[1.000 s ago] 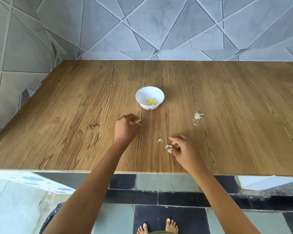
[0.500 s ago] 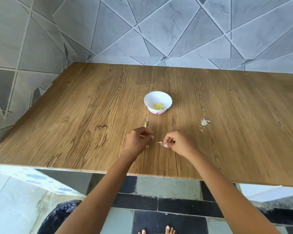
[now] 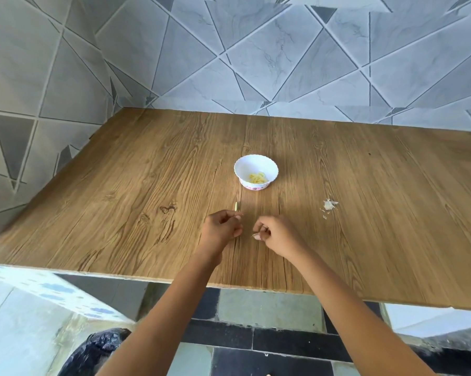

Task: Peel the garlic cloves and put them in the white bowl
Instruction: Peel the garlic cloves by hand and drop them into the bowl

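Observation:
The white bowl (image 3: 256,165) stands mid-table with several peeled yellow garlic cloves (image 3: 257,178) inside. A slim pale garlic piece (image 3: 236,206) lies on the wood just beyond my left hand (image 3: 220,229). That hand rests on the table with its fingers curled, and nothing shows in them. My right hand (image 3: 273,236) sits close beside it and pinches a small scrap of garlic peel (image 3: 254,235) at its fingertips. Both hands are in front of the bowl, nearer the table's front edge.
A small heap of white garlic peel (image 3: 330,205) lies on the wooden table (image 3: 120,199) to the right of the bowl. Tiled walls close the back and left sides. A black bag (image 3: 93,351) sits on the floor below the front edge.
My left hand let go of the slim garlic piece and drew back toward me. My right hand moved left next to it and picked up a loose peel scrap.

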Demonstrator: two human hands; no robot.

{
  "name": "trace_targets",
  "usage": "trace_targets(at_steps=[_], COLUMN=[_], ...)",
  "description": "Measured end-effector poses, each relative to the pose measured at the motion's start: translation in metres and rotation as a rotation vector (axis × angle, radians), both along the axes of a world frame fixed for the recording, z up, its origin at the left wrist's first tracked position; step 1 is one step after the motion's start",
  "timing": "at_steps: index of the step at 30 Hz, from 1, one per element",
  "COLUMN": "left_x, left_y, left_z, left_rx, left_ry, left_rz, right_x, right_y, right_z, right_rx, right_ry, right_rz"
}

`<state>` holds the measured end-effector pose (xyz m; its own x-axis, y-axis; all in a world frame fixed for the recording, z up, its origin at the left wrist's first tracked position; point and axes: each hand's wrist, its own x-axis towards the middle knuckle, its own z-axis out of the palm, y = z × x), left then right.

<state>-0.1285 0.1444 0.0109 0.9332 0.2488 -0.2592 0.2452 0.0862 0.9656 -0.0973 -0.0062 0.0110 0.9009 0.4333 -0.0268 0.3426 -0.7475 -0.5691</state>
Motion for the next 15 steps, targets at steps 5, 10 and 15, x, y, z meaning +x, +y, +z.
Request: trace_targets(at_steps=[5, 10, 15], left_x=[-0.004, 0.001, 0.014], left_y=[0.004, -0.015, -0.041], left_z=[0.001, 0.013, 0.025], left_rx=[-0.043, -0.424, -0.780], left_ry=[0.011, 0.182, 0.382], left_rz=[0.009, 0.012, 0.019], right_x=[0.004, 0.000, 0.006], right_y=[0.004, -0.004, -0.009], right_z=[0.001, 0.017, 0.024], right_rx=[-0.162, 0.284, 0.095], right_ry=[-0.002, -0.108, -0.333], right_rz=[0.058, 0.015, 0.163])
